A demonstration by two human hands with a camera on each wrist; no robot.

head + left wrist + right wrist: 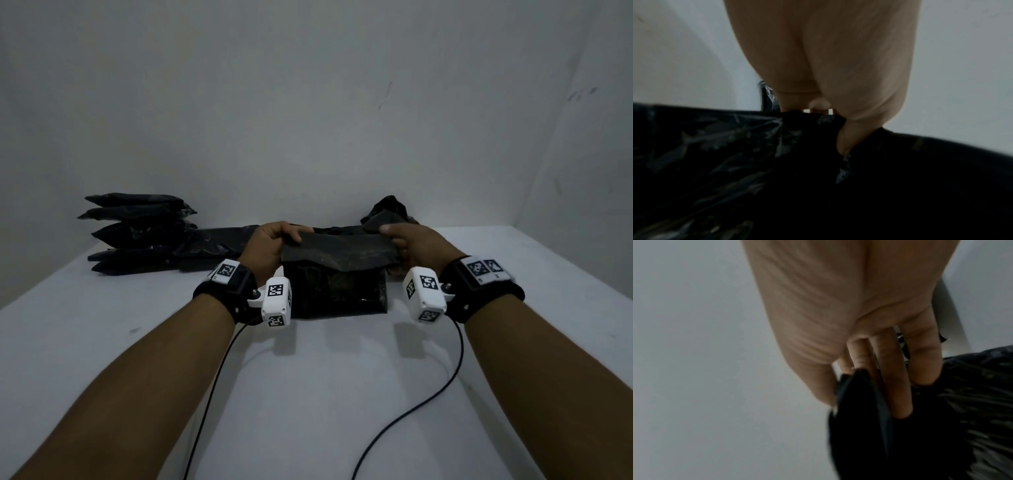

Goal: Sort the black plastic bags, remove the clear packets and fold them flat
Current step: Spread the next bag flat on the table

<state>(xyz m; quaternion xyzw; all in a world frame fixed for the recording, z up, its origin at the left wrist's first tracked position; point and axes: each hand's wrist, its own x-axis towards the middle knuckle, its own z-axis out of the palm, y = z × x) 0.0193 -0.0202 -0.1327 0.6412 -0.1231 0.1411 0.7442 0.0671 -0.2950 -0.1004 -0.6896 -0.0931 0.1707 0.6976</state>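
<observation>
A black plastic bag (337, 274) hangs folded in front of me, its lower part resting on the white table (102, 325). My left hand (279, 241) pinches its upper left corner and my right hand (402, 240) pinches the upper right corner. In the left wrist view the thumb and fingers (846, 139) clamp the black bag (735, 162). The right wrist view has my fingers (896, 378) curled round the bag's edge (863, 418). No clear packet shows.
A stack of several filled black bags (137, 233) lies at the back left, with flat black plastic (215, 243) beside it. A crumpled black bag (390, 210) sits behind my right hand. White walls close the table at the back and right. Wrist cables (411, 411) trail across the near tabletop.
</observation>
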